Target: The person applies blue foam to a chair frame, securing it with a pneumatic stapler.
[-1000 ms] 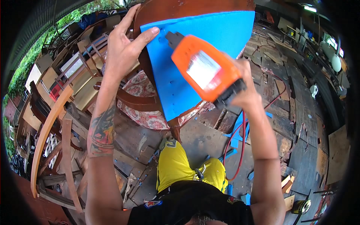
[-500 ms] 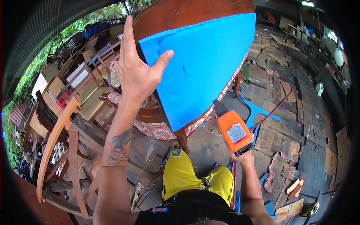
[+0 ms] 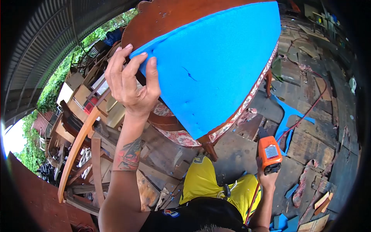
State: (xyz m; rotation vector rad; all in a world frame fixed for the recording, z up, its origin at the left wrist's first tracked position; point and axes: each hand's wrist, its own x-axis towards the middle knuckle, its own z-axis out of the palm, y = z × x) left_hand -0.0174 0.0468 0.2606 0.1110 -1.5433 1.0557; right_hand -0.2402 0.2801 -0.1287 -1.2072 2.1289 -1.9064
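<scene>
A bright blue foam sheet [image 3: 216, 69] covers the back of a chair [image 3: 170, 17] with a brown wooden frame and red floral fabric along its edge. My left hand [image 3: 133, 81] is at the foam's upper left corner. Its fingers are apart and bent, with the tips over the foam's edge; whether they press on it is hard to tell. Down to the right, my right hand [image 3: 266, 178] grips an orange staple gun [image 3: 270, 152] with a black nose, held away from the chair. A red hose [image 3: 253, 203] runs below that hand.
Wooden chair frames and curved wood pieces [image 3: 79, 154] are piled on the left. Blue foam offcuts [image 3: 288, 112], fabric scraps [image 3: 301, 185] and wood bits [image 3: 322, 203] litter the plank floor at right. Another red hose stretch [image 3: 309, 110] crosses that floor.
My left hand has gone from raised with straight fingers to bent fingers at the foam's corner. The staple gun has moved right, away from the chair. The view has shifted.
</scene>
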